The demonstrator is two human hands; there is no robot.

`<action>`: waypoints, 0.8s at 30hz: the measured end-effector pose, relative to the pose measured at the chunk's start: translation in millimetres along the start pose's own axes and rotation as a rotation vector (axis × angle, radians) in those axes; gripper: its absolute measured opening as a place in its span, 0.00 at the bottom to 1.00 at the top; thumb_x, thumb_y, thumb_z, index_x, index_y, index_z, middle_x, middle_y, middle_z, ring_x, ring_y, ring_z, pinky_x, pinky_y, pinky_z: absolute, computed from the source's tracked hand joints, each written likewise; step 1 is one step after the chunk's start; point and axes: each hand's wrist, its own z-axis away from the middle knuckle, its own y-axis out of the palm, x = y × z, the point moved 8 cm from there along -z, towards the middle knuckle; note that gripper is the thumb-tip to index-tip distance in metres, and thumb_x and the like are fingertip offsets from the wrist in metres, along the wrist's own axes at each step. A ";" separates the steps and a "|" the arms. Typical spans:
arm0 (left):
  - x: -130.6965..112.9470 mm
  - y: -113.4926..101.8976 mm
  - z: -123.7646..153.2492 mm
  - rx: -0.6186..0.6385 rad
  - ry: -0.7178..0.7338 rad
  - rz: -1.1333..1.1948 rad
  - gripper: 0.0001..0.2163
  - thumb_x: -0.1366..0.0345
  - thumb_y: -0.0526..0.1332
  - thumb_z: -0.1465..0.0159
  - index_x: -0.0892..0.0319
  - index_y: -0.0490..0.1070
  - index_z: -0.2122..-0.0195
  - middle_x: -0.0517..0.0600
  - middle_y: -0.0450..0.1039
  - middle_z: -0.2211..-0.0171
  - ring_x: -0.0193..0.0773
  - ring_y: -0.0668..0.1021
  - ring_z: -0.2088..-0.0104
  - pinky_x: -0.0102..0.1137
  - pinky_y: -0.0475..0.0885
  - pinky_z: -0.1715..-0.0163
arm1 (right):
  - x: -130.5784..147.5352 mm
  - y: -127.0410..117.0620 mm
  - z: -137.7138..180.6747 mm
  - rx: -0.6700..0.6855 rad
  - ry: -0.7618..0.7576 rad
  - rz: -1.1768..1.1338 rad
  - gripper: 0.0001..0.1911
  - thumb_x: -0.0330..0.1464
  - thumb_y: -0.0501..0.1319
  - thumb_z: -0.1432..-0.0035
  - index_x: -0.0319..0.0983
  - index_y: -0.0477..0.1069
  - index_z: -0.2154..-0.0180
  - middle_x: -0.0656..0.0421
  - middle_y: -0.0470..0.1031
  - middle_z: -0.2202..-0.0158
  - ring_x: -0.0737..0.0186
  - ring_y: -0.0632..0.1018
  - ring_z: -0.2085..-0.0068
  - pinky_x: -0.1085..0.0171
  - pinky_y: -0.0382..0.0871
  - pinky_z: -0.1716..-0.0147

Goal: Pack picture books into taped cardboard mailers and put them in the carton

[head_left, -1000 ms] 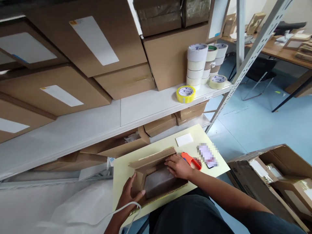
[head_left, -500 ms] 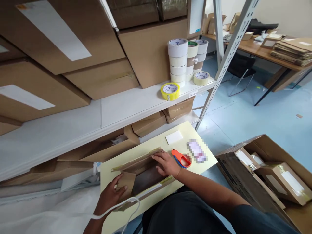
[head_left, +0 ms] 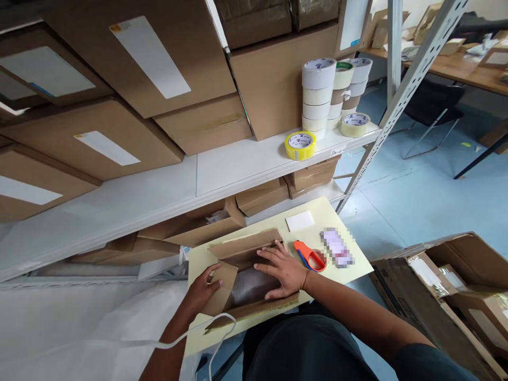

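An open cardboard box (head_left: pixel 260 307) lies on a pale yellow tabletop (head_left: pixel 341 211), with its long flaps folded outward. Inside it is something dark and smooth (head_left: pixel 250 286), too covered to name. At the box's left end, my left hand (head_left: pixel 204 290) has its thumb and fingers closed on the short flap (head_left: pixel 224 283). My right hand (head_left: pixel 282 269) lies over the right end with fingers spread, covering the flap there. Just right of that hand sits an orange and blue tape cutter (head_left: pixel 310 256).
A white card (head_left: pixel 299 221) and a blurred-out phone (head_left: pixel 336 247) lie on the tabletop. Behind, a shelf (head_left: pixel 226 164) carries cartons, stacked tape rolls (head_left: pixel 317 95) and a yellow tape roll (head_left: pixel 300 145). A white cable (head_left: pixel 190 333) crosses my left forearm. A large carton (head_left: pixel 452 254) with boxes stands right.
The view has swung left, so everything sits further right. My right hand's fingers have spread wider and flatter over the box's right end. The box's long flaps lie further outward.
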 end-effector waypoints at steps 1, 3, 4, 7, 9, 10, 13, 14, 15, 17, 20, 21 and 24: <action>-0.4 0.4 2.2 0.027 -0.012 0.037 0.33 0.50 0.64 0.47 0.59 0.72 0.41 0.56 0.82 0.52 0.51 0.81 0.51 0.42 0.75 0.49 | 1.0 -0.7 0.0 0.007 -0.025 -0.001 0.48 0.60 0.66 0.47 0.39 0.65 0.34 0.40 0.63 0.31 0.37 0.63 0.31 0.30 0.45 0.33; -0.2 1.1 6.5 0.077 -0.047 0.107 0.37 0.48 0.64 0.46 0.61 0.68 0.37 0.56 0.82 0.56 0.49 0.82 0.55 0.41 0.76 0.52 | 2.7 -0.8 0.8 0.026 -0.078 -0.010 0.50 0.61 0.67 0.49 0.39 0.65 0.34 0.40 0.63 0.31 0.37 0.62 0.30 0.30 0.45 0.33; 0.4 1.3 7.9 0.097 -0.065 0.138 0.39 0.47 0.65 0.46 0.62 0.66 0.36 0.55 0.81 0.57 0.48 0.82 0.57 0.40 0.76 0.53 | 3.4 -0.3 1.4 0.037 -0.103 -0.016 0.51 0.61 0.67 0.50 0.39 0.65 0.34 0.40 0.63 0.31 0.36 0.62 0.30 0.30 0.46 0.33; 4.0 0.5 7.8 0.135 -0.097 0.232 0.43 0.45 0.67 0.47 0.61 0.63 0.34 0.54 0.81 0.58 0.47 0.82 0.58 0.39 0.76 0.56 | 5.6 3.5 2.3 0.090 -0.162 -0.024 0.50 0.63 0.65 0.49 0.40 0.66 0.34 0.41 0.63 0.31 0.37 0.61 0.30 0.31 0.43 0.32; 9.4 -1.9 4.6 0.128 -0.116 0.293 0.43 0.43 0.67 0.48 0.60 0.64 0.34 0.53 0.81 0.61 0.48 0.83 0.59 0.39 0.76 0.57 | 7.8 7.3 1.9 0.134 -0.194 -0.020 0.50 0.64 0.64 0.50 0.41 0.66 0.34 0.43 0.62 0.30 0.39 0.60 0.29 0.32 0.40 0.31; 12.5 -3.2 2.8 0.111 -0.123 0.309 0.42 0.42 0.67 0.48 0.59 0.65 0.35 0.52 0.81 0.62 0.48 0.83 0.60 0.39 0.76 0.58 | 9.0 9.0 1.4 0.151 -0.210 -0.021 0.51 0.65 0.64 0.50 0.42 0.66 0.34 0.43 0.62 0.30 0.39 0.60 0.28 0.33 0.40 0.31; 18.5 -0.4 -1.2 0.052 -0.112 0.289 0.40 0.43 0.67 0.49 0.60 0.68 0.38 0.52 0.80 0.64 0.48 0.83 0.63 0.39 0.77 0.62 | 11.2 11.5 -1.1 0.161 -0.237 -0.033 0.50 0.64 0.65 0.50 0.41 0.67 0.35 0.42 0.62 0.30 0.40 0.59 0.28 0.34 0.42 0.31; 19.4 3.4 -1.8 0.024 -0.106 0.275 0.40 0.44 0.67 0.49 0.61 0.67 0.38 0.52 0.80 0.64 0.48 0.83 0.64 0.39 0.77 0.63 | 10.7 11.8 -2.2 0.153 -0.232 -0.036 0.49 0.64 0.65 0.49 0.41 0.68 0.35 0.41 0.62 0.30 0.40 0.59 0.28 0.34 0.43 0.31; 20.0 8.1 -1.8 -0.015 -0.101 0.265 0.41 0.45 0.67 0.49 0.62 0.66 0.37 0.52 0.80 0.64 0.47 0.83 0.64 0.39 0.77 0.63 | 9.5 11.9 -3.3 0.141 -0.222 -0.038 0.48 0.63 0.65 0.48 0.41 0.68 0.36 0.41 0.62 0.30 0.40 0.59 0.28 0.34 0.43 0.31; 20.8 17.1 0.1 -0.135 -0.092 0.238 0.40 0.46 0.64 0.47 0.63 0.64 0.36 0.55 0.80 0.60 0.48 0.83 0.62 0.42 0.78 0.60 | 7.1 11.7 -4.4 0.110 -0.204 -0.037 0.46 0.63 0.64 0.46 0.40 0.69 0.37 0.40 0.63 0.31 0.40 0.60 0.28 0.33 0.44 0.31; 17.7 26.6 9.0 -0.321 -0.013 0.090 0.35 0.47 0.60 0.45 0.64 0.69 0.40 0.63 0.78 0.48 0.53 0.81 0.51 0.49 0.75 0.47 | 6.2 3.9 -1.6 0.001 -0.197 -0.049 0.38 0.58 0.62 0.40 0.37 0.70 0.40 0.40 0.69 0.36 0.42 0.67 0.33 0.35 0.54 0.33; 16.1 28.5 13.5 -0.359 0.033 0.022 0.33 0.48 0.60 0.44 0.64 0.72 0.42 0.64 0.76 0.45 0.56 0.79 0.46 0.52 0.72 0.42 | 5.5 -1.9 0.6 -0.059 -0.178 -0.059 0.33 0.54 0.62 0.38 0.37 0.71 0.42 0.41 0.72 0.39 0.44 0.70 0.36 0.38 0.59 0.35; 19.8 30.8 28.9 -0.349 0.166 -0.097 0.27 0.48 0.60 0.43 0.59 0.77 0.47 0.61 0.74 0.41 0.56 0.73 0.38 0.52 0.66 0.35 | -3.2 -26.3 10.1 -0.279 0.000 -0.086 0.19 0.40 0.61 0.33 0.39 0.71 0.45 0.47 0.77 0.49 0.51 0.77 0.46 0.48 0.72 0.46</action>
